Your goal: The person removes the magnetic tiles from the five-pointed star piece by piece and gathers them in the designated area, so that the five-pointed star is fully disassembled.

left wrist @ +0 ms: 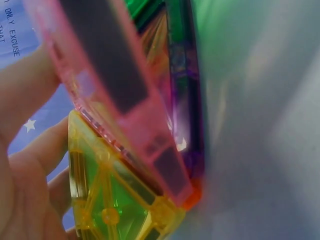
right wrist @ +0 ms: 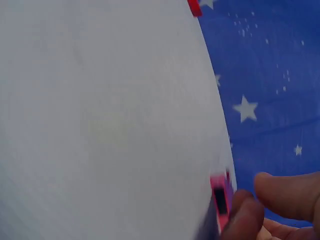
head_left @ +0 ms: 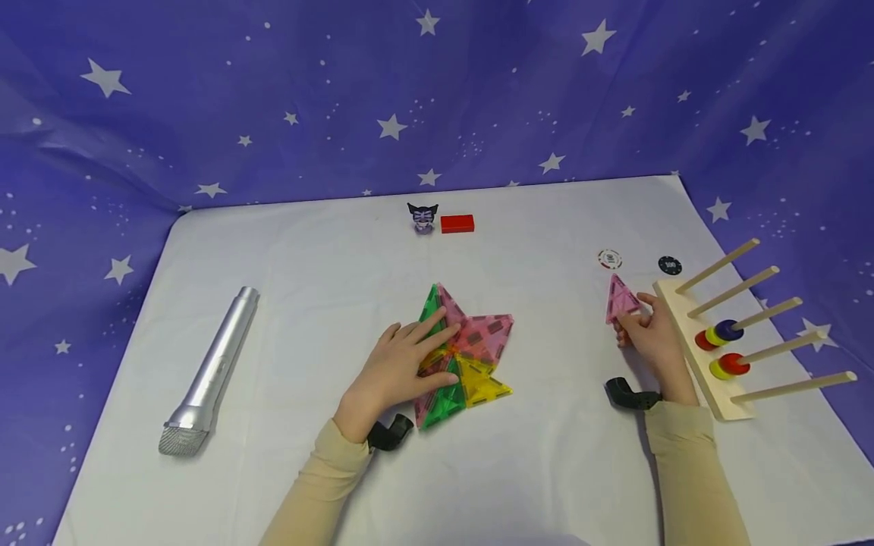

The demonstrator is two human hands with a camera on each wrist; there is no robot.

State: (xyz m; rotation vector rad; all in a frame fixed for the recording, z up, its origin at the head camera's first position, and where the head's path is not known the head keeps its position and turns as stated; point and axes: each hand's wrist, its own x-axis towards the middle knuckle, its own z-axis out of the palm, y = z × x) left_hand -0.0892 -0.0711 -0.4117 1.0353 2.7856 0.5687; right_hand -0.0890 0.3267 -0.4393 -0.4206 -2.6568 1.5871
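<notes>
A star-shaped build of see-through magnetic tiles in pink, green and yellow lies mid-table. My left hand rests on its left side with the fingers spread. Seen from the left wrist, a pink tile edge fills the near view, and a yellow-framed tile is beside the fingers. On the right, my right hand pinches a pink triangular tile. The right wrist view shows only the edge of that tile by the fingertips.
A wooden peg rack with coloured rings stands right of my right hand. Two poker chips, one white and one black, lie behind it. A silver microphone is at left; a small figurine and red block are at back.
</notes>
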